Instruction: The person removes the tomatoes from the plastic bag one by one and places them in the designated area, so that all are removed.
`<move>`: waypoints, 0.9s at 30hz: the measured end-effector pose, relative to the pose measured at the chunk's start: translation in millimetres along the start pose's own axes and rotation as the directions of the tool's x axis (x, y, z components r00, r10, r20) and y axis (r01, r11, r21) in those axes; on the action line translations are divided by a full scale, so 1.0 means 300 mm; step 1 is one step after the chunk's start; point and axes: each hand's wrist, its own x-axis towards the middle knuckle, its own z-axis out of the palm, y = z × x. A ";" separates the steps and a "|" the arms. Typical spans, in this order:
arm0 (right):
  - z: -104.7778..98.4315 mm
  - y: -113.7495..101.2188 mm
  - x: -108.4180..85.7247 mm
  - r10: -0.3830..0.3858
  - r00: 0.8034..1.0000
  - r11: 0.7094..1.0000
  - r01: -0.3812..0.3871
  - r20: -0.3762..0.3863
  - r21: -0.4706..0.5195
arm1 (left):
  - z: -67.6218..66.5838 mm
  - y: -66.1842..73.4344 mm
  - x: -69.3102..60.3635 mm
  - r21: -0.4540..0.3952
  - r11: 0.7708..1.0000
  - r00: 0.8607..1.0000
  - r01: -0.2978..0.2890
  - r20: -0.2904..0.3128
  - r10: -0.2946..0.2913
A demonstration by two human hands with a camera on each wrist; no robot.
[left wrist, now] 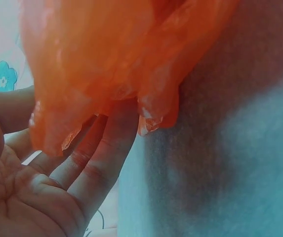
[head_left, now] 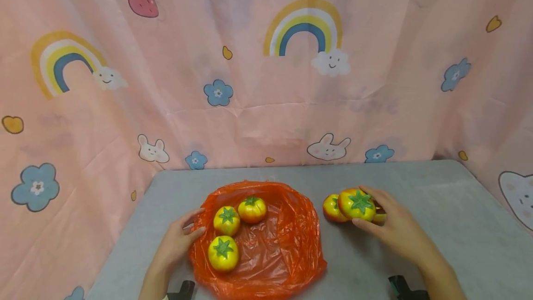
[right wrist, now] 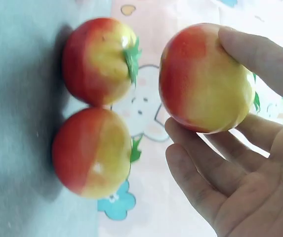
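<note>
Three yellow-and-red tomatoes, one of them this front tomato (head_left: 223, 253), lie in the left part of an opened red plastic bag (head_left: 287, 244). My left hand (head_left: 178, 240) touches the bag's left side, its thumb and fingers apart; in the left wrist view, loose red plastic (left wrist: 101, 59) hides the fingertips. My right hand (head_left: 397, 226) grips a tomato (right wrist: 205, 81) between thumb and fingers, held off the table. Beside it, two more tomatoes, an upper one (right wrist: 98, 61) and a lower one (right wrist: 89, 153), rest on the table; in the head view the held tomato partly covers them.
The grey table (head_left: 466, 216) ends at a pink curtain (head_left: 250, 128) printed with rainbows, rabbits and flowers. Dark objects, one on the left (head_left: 185, 290) and one on the right (head_left: 405, 288), show near the wrists at the bottom edge of the head view.
</note>
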 end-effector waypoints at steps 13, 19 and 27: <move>-0.066 0.098 0.015 0.166 0.986 0.985 -0.167 -0.015 -0.046 | 0.003 0.001 0.001 -0.014 1.000 1.000 0.003 0.002 -0.003; -0.093 0.158 0.019 0.265 0.964 0.962 -0.265 -0.014 -0.059 | 0.002 0.005 -0.003 -0.013 1.000 1.000 0.007 -0.003 -0.007; -0.130 0.251 0.012 0.351 0.936 0.932 -0.350 -0.011 -0.092 | 0.002 0.002 -0.003 -0.008 1.000 1.000 -0.004 -0.001 0.004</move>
